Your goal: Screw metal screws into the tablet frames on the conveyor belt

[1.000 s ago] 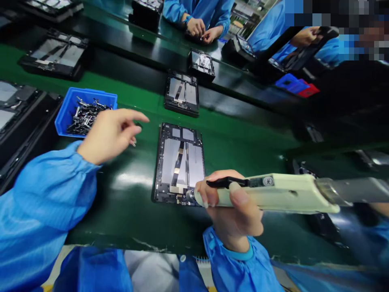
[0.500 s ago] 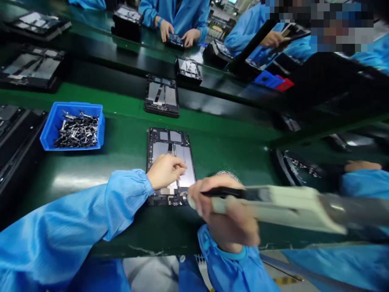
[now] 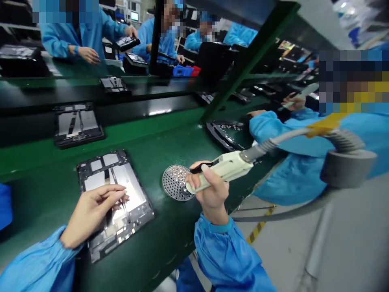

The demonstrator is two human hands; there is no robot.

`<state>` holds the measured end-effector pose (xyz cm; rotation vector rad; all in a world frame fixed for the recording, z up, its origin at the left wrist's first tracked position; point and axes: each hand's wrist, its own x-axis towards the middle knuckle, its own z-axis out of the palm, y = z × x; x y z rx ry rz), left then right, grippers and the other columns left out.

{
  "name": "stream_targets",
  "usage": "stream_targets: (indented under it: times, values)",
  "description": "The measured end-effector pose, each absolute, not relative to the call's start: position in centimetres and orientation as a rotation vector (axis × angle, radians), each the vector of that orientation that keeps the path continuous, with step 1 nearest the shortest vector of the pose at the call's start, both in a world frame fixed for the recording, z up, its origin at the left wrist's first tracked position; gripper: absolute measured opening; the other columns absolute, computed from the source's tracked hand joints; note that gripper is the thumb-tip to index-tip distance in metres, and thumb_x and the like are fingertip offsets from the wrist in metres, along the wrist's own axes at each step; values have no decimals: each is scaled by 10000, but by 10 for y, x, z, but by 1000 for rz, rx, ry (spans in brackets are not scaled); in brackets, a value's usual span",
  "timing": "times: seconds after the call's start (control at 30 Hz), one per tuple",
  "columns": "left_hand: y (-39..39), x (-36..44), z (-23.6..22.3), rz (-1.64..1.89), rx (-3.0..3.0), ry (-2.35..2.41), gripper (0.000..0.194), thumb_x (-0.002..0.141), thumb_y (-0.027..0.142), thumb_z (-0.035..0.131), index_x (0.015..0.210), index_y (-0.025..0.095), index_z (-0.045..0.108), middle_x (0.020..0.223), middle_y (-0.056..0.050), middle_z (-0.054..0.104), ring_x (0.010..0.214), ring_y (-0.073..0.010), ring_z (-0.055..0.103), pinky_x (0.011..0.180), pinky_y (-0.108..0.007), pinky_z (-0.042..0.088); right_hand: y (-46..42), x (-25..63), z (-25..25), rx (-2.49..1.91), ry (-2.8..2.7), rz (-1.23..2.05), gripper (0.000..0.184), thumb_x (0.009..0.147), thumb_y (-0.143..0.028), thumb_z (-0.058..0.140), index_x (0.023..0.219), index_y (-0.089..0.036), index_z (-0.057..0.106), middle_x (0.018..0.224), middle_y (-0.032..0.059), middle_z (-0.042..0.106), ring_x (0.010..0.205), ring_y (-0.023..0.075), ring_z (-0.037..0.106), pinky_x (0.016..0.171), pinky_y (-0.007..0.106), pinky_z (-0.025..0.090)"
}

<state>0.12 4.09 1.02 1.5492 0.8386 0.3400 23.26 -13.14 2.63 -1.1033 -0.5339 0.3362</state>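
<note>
My right hand (image 3: 209, 188) grips a pale electric screwdriver (image 3: 229, 167), its lever under the fingers and its cable running off to the right. The screwdriver's tip reaches the rim area of a round metal screw dish (image 3: 173, 188). Small screws (image 3: 178, 173) are heaped in the dish's far part, and rows of holes show in the near part. Over an opened tablet (image 3: 139, 190) lying on the green bench, my left hand (image 3: 97, 207) has its fingertips pinched together. Whatever may be between those fingertips is too small to make out. The hand covers part of the tablet's left side.
Another opened tablet (image 3: 77, 123) sits farther back on the bench. A blue bin (image 3: 4, 205) shows at the left edge. A dark curved tray (image 3: 226, 134) lies beyond the dish, near a co-worker's sleeve (image 3: 264, 125). A green post (image 3: 243, 65) slants across the right.
My view has swung to the right. The screwdriver has gone from the tablet's lower right edge to the screw dish. My left hand stays pinched over the tablet.
</note>
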Motion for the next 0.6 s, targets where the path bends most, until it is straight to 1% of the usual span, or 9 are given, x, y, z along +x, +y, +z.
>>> stream_targets:
  times: [0.07,0.13,0.17,0.23,0.3,0.33,0.43,0.47,0.6]
  values:
    - [46,0,16,321,1559,873,634,731,745,811,1040,191,823,1099,-163,816,926,-322,782,713,-351,656,-130,230,22,-1081,-497,350,372,734,-548,856,716,-208,705,408,-80,463,322,108,422,414,309,472]
    - [51,-1,21,318,1587,926,656,678,761,838,1027,206,832,1160,-162,807,970,-346,780,747,-381,673,-129,227,21,-1065,-496,382,363,750,-533,854,732,-202,709,415,-76,469,333,114,441,421,317,496]
    - [53,-2,22,328,1600,965,658,652,768,849,1000,209,836,1128,-158,813,958,-352,781,757,-394,678,-129,226,21,-1064,-501,398,356,761,-526,850,750,-197,714,413,-75,469,337,116,445,424,318,502]
    - [57,-6,22,363,1619,1050,647,637,779,847,952,214,836,975,-140,823,885,-343,780,751,-408,681,-130,224,23,-1075,-505,422,354,772,-523,842,770,-191,718,406,-74,467,339,115,444,429,313,503]
    - [61,-11,20,401,1652,1109,612,669,771,826,953,229,832,815,-102,795,792,-316,760,718,-407,672,-131,223,24,-1098,-496,425,361,764,-528,846,757,-191,714,401,-72,470,342,114,447,435,306,496]
    - [63,-13,19,418,1691,1118,573,707,757,806,954,240,827,773,-82,775,764,-297,744,715,-400,663,-131,222,24,-1109,-491,418,365,760,-534,847,750,-193,715,398,-73,471,342,114,448,440,306,497]
    - [70,-18,19,458,1833,1105,445,842,699,721,932,272,808,774,-38,744,726,-233,682,729,-360,619,-132,222,25,-1128,-504,403,370,759,-549,848,739,-203,718,393,-76,472,345,118,452,470,326,534]
    - [72,-19,19,479,1859,1105,420,866,680,705,930,278,804,772,-26,735,706,-216,657,715,-346,601,-132,222,25,-1130,-512,403,371,762,-554,846,741,-204,723,394,-76,474,345,119,452,476,332,543]
    - [80,-19,20,588,1832,1196,360,823,619,747,967,295,811,684,-8,686,659,-207,609,666,-341,558,-133,222,25,-1133,-529,417,387,769,-563,854,699,-209,715,396,-69,479,345,116,455,465,321,532]
